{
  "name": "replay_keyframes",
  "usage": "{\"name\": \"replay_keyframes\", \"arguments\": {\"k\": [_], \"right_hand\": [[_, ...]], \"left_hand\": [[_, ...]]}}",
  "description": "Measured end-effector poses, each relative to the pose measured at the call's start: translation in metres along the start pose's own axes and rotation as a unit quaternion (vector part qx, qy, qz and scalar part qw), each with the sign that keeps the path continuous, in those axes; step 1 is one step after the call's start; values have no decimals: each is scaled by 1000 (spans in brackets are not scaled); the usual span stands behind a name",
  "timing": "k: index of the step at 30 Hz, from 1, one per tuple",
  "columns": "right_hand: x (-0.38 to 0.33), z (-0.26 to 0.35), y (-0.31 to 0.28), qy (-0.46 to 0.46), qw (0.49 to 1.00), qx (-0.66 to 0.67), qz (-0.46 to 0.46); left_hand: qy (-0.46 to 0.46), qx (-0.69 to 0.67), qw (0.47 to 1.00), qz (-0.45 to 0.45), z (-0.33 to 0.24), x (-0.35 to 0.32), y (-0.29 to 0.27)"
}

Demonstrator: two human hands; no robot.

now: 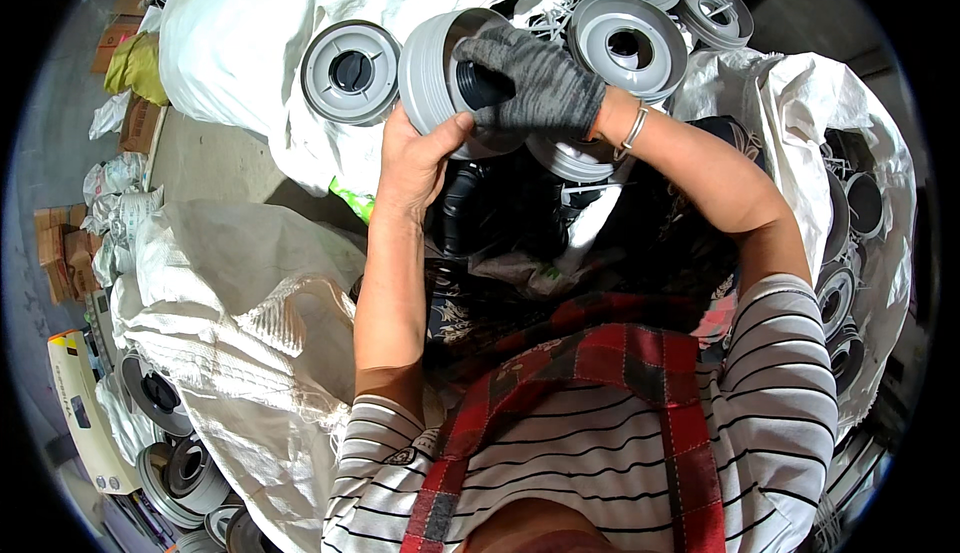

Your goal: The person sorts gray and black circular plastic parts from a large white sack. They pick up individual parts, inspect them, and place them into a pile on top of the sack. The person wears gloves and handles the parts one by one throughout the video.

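My bare left hand [412, 161] grips the lower rim of a grey ribbed plastic ring [426, 75], its thumb on the near edge. Inside that ring sits a black ribbed round plastic piece [476, 85]. My right hand [548, 85], in a dark grey knitted glove, reaches in from the right with its fingers curled round the black piece. The glove hides part of the ring's inside. Just left of the held ring lies a similar grey round part [350, 93] with a black centre. Below my hands, black ribbed pieces [462, 208] lie in shadow near my lap.
Beyond my right hand, several grey round parts [655, 38] are piled with thin white plastic strips. White woven sacks [240, 43] lie at far left and near left; another sack [780, 103] at right holds more parts. Cardboard boxes [75, 253] and a cream-coloured device [88, 413] are at the left edge.
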State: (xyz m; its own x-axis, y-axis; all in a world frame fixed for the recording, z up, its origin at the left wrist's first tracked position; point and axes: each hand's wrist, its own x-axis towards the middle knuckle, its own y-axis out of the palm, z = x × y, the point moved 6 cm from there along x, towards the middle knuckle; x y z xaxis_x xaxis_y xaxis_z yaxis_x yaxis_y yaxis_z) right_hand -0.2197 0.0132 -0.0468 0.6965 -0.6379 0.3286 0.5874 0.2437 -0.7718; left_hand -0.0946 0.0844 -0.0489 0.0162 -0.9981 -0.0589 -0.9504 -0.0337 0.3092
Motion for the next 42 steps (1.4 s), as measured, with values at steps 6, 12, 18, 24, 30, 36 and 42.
{"name": "replay_keyframes", "arguments": {"k": [6,12,18,24,30,36,42], "right_hand": [[-3,-15,1,145,952,257,-75],[-3,-24,0,105,954,259,-111],[-1,0,-4,21,999,36,-2],[-5,22,0,-142,985,-101,-12],[-14,24,14,-244,948,-201,-39],[-7,18,6,-204,975,-85,-19],[-7,-13,10,111,951,288,-28]], "left_hand": [[66,153,986,-16,0,0,6],[130,259,957,-24,-12,-1,16],[25,26,999,21,1,2,1],[-55,-39,997,34,-1,0,-4],[-94,-46,994,27,1,2,-9],[-78,-68,994,25,-1,-1,-5],[25,150,988,22,-1,0,4]]}}
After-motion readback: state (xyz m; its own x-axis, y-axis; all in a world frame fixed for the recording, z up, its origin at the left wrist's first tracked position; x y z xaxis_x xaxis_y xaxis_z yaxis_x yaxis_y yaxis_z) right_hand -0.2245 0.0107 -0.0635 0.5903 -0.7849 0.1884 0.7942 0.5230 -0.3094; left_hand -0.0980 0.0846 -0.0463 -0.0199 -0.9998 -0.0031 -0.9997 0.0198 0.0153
